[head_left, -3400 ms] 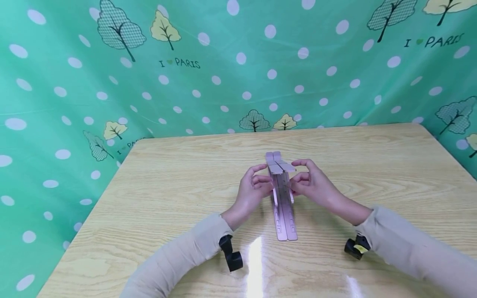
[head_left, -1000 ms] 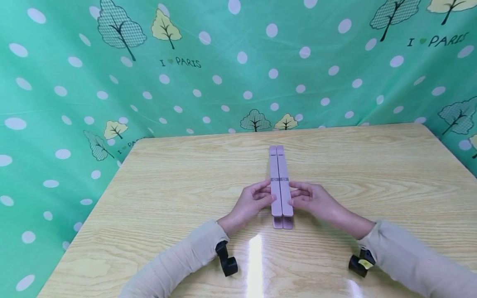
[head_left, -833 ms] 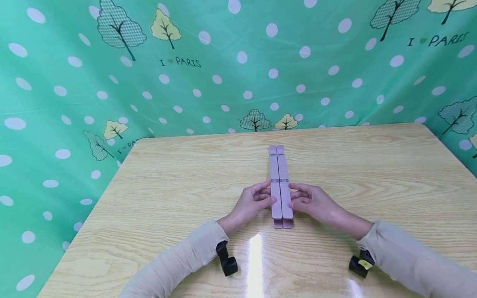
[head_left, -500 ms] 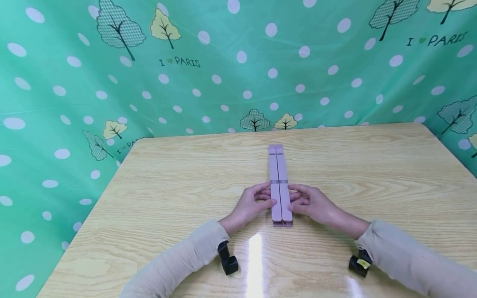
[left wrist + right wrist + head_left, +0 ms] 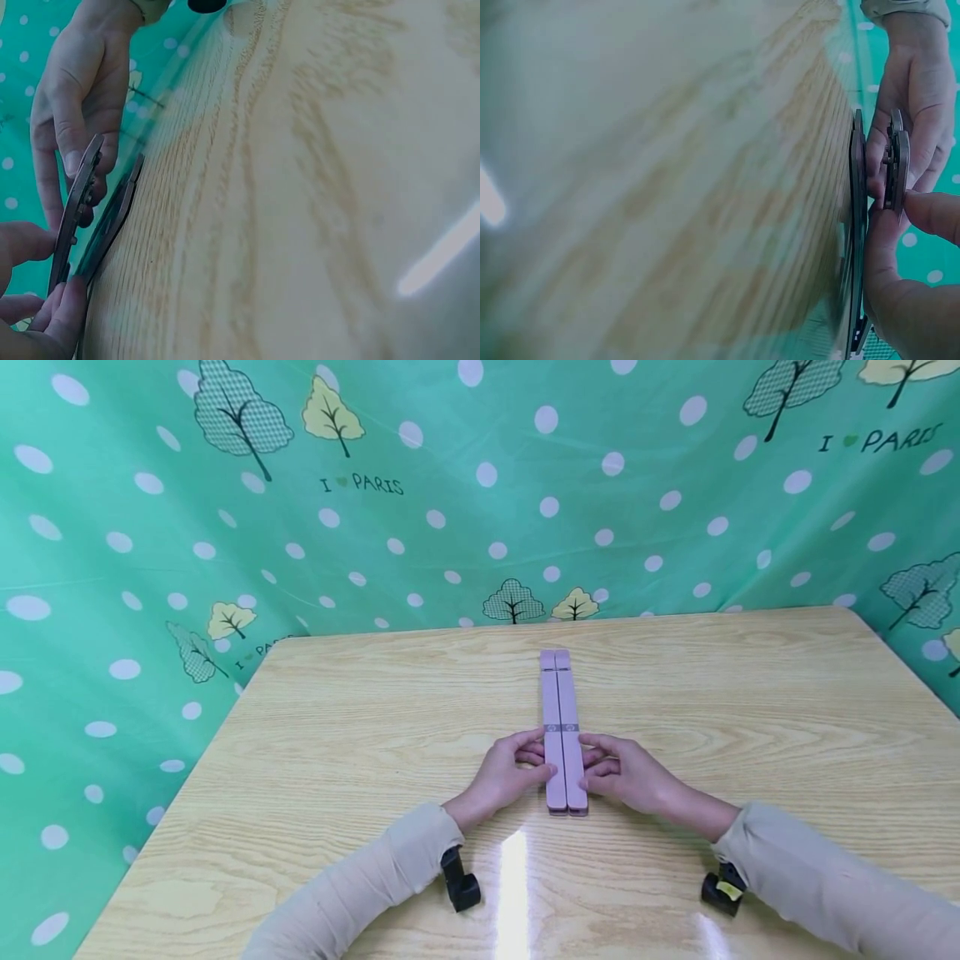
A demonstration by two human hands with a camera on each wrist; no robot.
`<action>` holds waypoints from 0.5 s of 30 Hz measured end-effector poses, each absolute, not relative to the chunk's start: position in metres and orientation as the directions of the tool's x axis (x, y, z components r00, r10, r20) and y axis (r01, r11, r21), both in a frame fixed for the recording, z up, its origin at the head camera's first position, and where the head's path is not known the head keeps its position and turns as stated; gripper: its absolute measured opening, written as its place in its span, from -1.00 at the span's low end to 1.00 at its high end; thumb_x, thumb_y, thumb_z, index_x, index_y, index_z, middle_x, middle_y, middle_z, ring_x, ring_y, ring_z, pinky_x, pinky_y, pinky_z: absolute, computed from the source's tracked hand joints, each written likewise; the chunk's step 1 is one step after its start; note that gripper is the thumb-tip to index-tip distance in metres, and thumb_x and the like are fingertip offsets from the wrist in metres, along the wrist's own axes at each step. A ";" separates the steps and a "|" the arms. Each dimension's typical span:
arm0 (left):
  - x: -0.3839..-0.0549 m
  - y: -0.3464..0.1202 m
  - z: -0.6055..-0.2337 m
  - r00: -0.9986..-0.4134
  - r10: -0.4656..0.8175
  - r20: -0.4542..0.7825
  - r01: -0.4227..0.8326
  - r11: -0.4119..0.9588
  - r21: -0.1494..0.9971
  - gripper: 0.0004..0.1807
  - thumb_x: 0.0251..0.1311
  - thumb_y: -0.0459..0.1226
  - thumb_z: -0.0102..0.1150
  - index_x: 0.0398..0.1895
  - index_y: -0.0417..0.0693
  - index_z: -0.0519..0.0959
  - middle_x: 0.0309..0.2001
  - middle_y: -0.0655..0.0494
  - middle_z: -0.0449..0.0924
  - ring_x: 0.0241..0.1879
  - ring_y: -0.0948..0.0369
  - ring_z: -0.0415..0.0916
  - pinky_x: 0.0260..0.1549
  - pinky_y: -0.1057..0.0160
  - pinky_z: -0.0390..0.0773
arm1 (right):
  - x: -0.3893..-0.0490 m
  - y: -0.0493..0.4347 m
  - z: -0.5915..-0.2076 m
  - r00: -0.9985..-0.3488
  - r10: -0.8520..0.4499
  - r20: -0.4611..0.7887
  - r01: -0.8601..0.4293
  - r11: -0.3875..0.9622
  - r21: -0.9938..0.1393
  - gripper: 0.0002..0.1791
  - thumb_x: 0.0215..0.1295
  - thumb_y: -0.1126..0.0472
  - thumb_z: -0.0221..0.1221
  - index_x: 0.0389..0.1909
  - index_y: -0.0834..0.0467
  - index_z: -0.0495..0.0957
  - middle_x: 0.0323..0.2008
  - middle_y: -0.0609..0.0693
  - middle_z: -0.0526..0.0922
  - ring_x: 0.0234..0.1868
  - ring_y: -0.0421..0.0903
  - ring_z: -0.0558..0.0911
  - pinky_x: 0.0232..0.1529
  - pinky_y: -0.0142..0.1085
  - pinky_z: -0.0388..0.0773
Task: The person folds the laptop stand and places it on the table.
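Observation:
A mauve folding laptop stand made of two narrow bars side by side lies lengthwise on the table, folded nearly flat. My left hand pinches its left edge, thumb on the upper bar and fingers below. On the right edge my right hand pinches in the same way. From the left wrist, the upper bars show a narrow gap over the base, with fingertips inside it. The right wrist view also has the upper part apart from the base at the near end.
The wood-grain table carries a bright light reflection in front of the stand. Behind and to the left hangs a green dotted cloth. Black wrist cameras hang below both sleeves.
About three seconds ago the stand was unfolded, with its top plates raised. Since then its upper bars have swung down over the base, both hands moving down with them; the gap keeps narrowing.

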State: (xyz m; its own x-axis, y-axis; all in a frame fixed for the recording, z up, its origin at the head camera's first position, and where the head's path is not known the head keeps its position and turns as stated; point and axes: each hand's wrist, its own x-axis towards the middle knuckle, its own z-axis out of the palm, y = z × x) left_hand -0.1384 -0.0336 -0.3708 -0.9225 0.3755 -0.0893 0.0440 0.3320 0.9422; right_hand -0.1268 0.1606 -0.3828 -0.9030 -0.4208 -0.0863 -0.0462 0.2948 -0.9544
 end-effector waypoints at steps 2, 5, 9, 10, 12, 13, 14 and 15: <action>-0.142 -0.034 -0.380 -0.923 0.376 -0.086 0.051 0.341 0.939 -0.43 -0.02 -0.47 0.18 0.12 -0.39 0.29 -0.18 -0.14 0.47 -0.23 0.07 0.47 -0.28 0.40 0.51 | -0.127 0.161 -0.384 -0.903 -0.423 -0.078 -0.061 0.306 -0.950 -0.34 0.05 0.50 0.13 0.15 0.59 0.05 -0.18 0.30 0.47 -0.22 0.06 0.55 -0.25 -0.40 0.54; -0.146 -0.036 -0.391 -0.923 0.379 -0.071 0.078 0.364 0.928 -0.42 -0.04 -0.44 0.21 0.12 -0.34 0.32 -0.20 -0.06 0.48 -0.27 0.15 0.46 -0.31 0.41 0.51 | -0.127 0.160 -0.384 -0.904 -0.423 -0.063 -0.091 0.336 -0.938 -0.35 0.03 0.50 0.15 0.13 0.58 0.09 -0.14 0.32 0.44 -0.20 0.07 0.54 -0.23 -0.40 0.54; -0.148 -0.036 -0.395 -0.922 0.386 -0.037 0.139 0.417 0.898 -0.39 -0.09 -0.42 0.26 0.11 -0.33 0.33 -0.22 -0.02 0.43 -0.30 0.20 0.40 -0.33 0.45 0.51 | -0.126 0.161 -0.378 -0.918 -0.396 -0.026 -0.152 0.413 -0.898 -0.37 -0.02 0.48 0.20 0.12 0.50 0.21 -0.07 0.31 0.38 -0.16 0.08 0.52 -0.22 -0.41 0.54; -0.148 -0.036 -0.395 -0.922 0.385 -0.029 0.151 0.429 0.891 -0.38 -0.10 -0.41 0.27 0.12 -0.34 0.33 -0.21 -0.02 0.41 -0.30 0.20 0.39 -0.33 0.46 0.50 | -0.126 0.162 -0.376 -0.922 -0.388 -0.013 -0.167 0.426 -0.889 -0.38 -0.03 0.48 0.20 0.11 0.48 0.23 -0.05 0.32 0.37 -0.16 0.08 0.51 -0.21 -0.41 0.54; -0.148 -0.036 -0.394 -0.925 0.379 -0.021 0.165 0.450 0.878 -0.35 -0.12 -0.39 0.28 0.12 -0.34 0.31 -0.20 -0.02 0.39 -0.29 0.20 0.37 -0.32 0.47 0.50 | -0.127 0.163 -0.372 -0.927 -0.374 0.006 -0.185 0.444 -0.877 -0.40 -0.02 0.48 0.20 0.11 0.46 0.26 -0.03 0.32 0.35 -0.14 0.09 0.50 -0.21 -0.40 0.54; -0.148 -0.037 -0.394 -0.927 0.375 -0.018 0.169 0.460 0.872 -0.34 -0.12 -0.38 0.29 0.13 -0.34 0.31 -0.19 -0.01 0.38 -0.29 0.20 0.37 -0.32 0.47 0.50 | -0.128 0.164 -0.371 -0.928 -0.372 0.013 -0.190 0.443 -0.876 -0.40 -0.02 0.48 0.20 0.11 0.45 0.26 -0.02 0.32 0.34 -0.14 0.10 0.50 -0.21 -0.39 0.54; -0.148 -0.037 -0.393 -0.929 0.370 -0.018 0.167 0.462 0.871 -0.33 -0.12 -0.38 0.29 0.14 -0.34 0.30 -0.18 -0.01 0.37 -0.29 0.20 0.37 -0.31 0.46 0.49 | -0.129 0.164 -0.369 -0.928 -0.372 0.018 -0.193 0.440 -0.877 -0.41 -0.01 0.48 0.19 0.11 0.45 0.26 -0.02 0.33 0.34 -0.13 0.11 0.49 -0.20 -0.39 0.54; -0.148 -0.038 -0.392 -0.931 0.364 -0.018 0.164 0.462 0.872 -0.33 -0.12 -0.37 0.29 0.14 -0.33 0.30 -0.17 -0.01 0.37 -0.28 0.19 0.37 -0.30 0.46 0.49 | -0.129 0.165 -0.368 -0.927 -0.373 0.022 -0.195 0.433 -0.880 -0.42 0.00 0.48 0.19 0.10 0.46 0.26 -0.01 0.33 0.33 -0.13 0.11 0.49 -0.20 -0.38 0.54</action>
